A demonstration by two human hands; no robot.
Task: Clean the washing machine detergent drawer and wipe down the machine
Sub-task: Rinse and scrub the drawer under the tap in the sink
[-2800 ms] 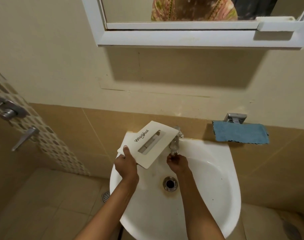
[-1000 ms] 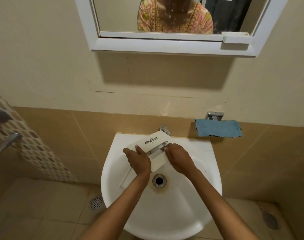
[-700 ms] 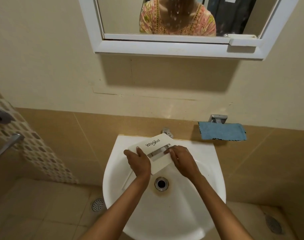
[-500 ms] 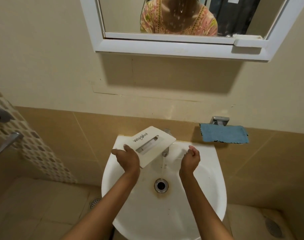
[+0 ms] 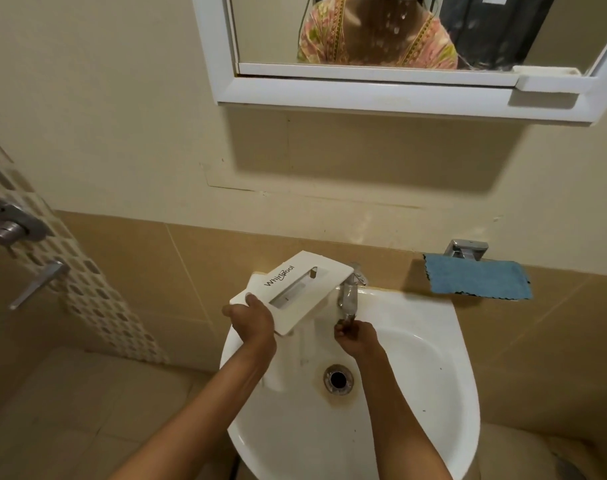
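The only wording I can read is the brand name "Whirlpool", printed in dark letters on the white front panel of the detergent drawer, running alongside its recessed handle slot.

- White-framed mirror on the cream wall, its glass reflecting a floral-patterned garment.
- Mosaic tile strip at left, carrying a chrome shower valve and, below it, a lever handle.
- Chrome bracket on the tan wall tiles, right of the washbasin.
- Basin drain ringed by a brownish stain.
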